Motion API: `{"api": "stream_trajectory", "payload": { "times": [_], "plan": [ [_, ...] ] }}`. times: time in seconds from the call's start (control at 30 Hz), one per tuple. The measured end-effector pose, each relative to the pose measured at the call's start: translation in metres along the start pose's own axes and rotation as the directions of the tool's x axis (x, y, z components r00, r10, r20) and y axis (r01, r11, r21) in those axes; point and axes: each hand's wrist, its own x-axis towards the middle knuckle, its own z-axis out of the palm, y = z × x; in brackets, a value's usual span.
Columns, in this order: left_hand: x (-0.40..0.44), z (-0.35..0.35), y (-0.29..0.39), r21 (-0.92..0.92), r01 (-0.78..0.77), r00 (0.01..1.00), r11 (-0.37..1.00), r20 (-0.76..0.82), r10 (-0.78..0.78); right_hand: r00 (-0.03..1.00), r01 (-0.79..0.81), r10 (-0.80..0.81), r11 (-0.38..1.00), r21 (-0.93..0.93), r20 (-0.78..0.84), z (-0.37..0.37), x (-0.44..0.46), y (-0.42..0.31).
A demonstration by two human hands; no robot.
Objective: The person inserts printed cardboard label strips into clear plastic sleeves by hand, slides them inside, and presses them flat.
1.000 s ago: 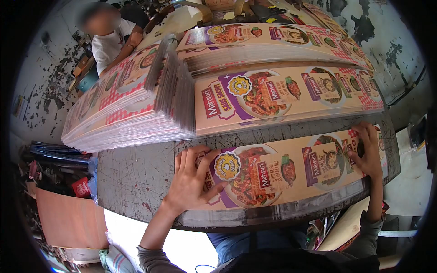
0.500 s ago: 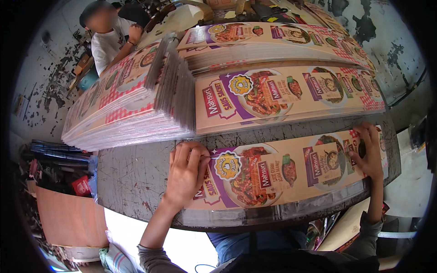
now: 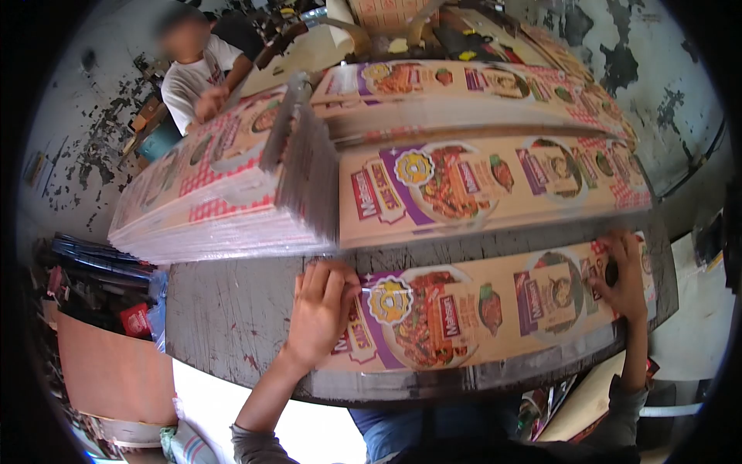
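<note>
In front of me lies a long printed cardboard sheet [image 3: 421,329], orange-brown with food pictures and "Mahsuri" labels, with a clear plastic margin along its near edge. My left hand [image 3: 319,313] is closed at its left end, fingers curled and pinching near the upper left corner. Over the right end rests my right hand [image 3: 621,277], thumb spread away from the bent fingers, touching the printed face and the far edge. Just beyond lies a stack of matching sheets [image 3: 495,185].
A tall pile of plastic-covered sheets [image 3: 224,201] stands at the left, and another stack [image 3: 464,108] lies farther back. The dark scratched table [image 3: 209,325] has a curved near edge. Another person [image 3: 197,77] is at the far left. A brown panel [image 3: 116,371] stands below left.
The whole view has shifted, so the table and stacks appear lower. Both hands stay at the sheet's ends. The other person's hand has come down from near the face.
</note>
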Motion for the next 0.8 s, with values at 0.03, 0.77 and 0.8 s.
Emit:
{"api": "stream_trajectory", "payload": {
  "times": [0.03, 0.77, 0.8],
  "plan": [
    [-0.0007, -0.0001, 0.0005, -0.012, 0.001, 1.000, 1.000, 0.007, -0.001, 1.000, -0.002, 0.002, 1.000, 0.011, 0.013, 0.0000, -0.0022, 0.0005],
    [-0.0003, 0.0050, 0.0011, 0.020, 0.022, 1.000, 1.000, -0.015, -0.021, 0.999, -0.039, 0.039, 0.998, 0.042, -0.006, 0.0014, 0.0006, -0.0043],
    [-0.0002, 0.0048, 0.0012, 0.020, 0.021, 1.000, 1.000, -0.015, -0.021, 0.999, -0.039, 0.039, 0.998, 0.042, -0.006, 0.0016, 0.0005, -0.0042]
  ]
}}
